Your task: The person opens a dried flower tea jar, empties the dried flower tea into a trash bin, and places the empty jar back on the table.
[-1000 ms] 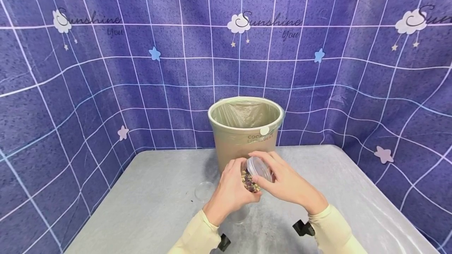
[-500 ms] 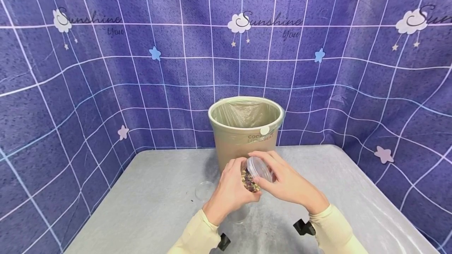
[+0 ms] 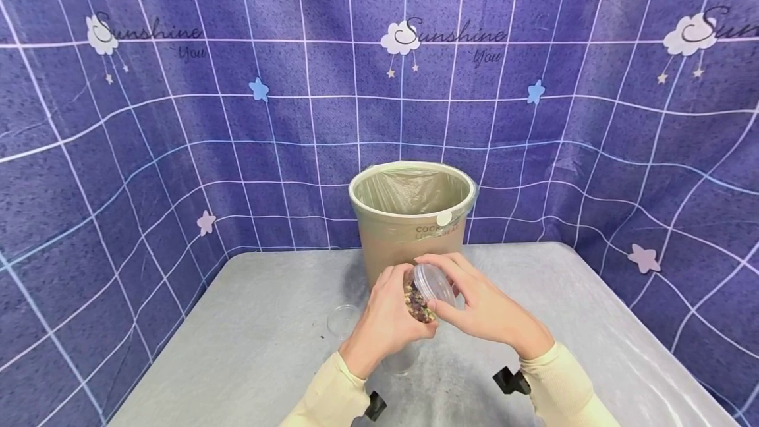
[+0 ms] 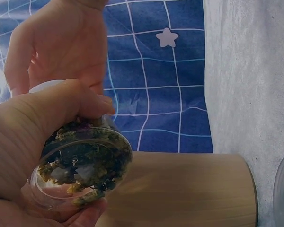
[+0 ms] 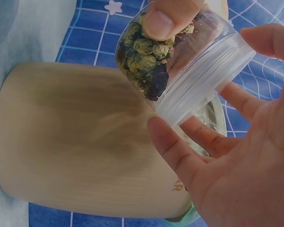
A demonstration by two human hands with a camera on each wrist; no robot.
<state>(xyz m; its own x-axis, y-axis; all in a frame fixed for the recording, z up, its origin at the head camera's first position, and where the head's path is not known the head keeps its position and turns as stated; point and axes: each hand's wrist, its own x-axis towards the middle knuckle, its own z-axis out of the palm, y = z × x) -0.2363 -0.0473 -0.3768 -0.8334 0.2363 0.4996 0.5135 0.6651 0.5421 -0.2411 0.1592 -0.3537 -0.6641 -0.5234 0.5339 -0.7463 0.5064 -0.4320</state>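
Observation:
A small clear jar point(image 3: 419, 305) partly filled with dried flower buds, greenish-yellow and dark purple, is held tilted above the table in front of the bin. My left hand point(image 3: 388, 318) grips its body, thumb on the near side, as the left wrist view also shows. At the jar's upper end sits a ridged clear screw lid point(image 5: 203, 78). My right hand point(image 3: 474, 305) holds this lid by its edge, with the thumb on one side and fingertips point(image 5: 163, 137) on the other. Through the jar's base point(image 4: 80, 165), buds show lying to one side.
Right behind my hands stands a beige bin point(image 3: 385, 242) with a clear liner. A round clear container point(image 3: 344, 321) lies on the grey table point(image 3: 267, 348) to the left. Another clear piece point(image 3: 401, 364) is partly hidden under my left wrist. Blue checked cloth point(image 3: 308, 117) surrounds the table.

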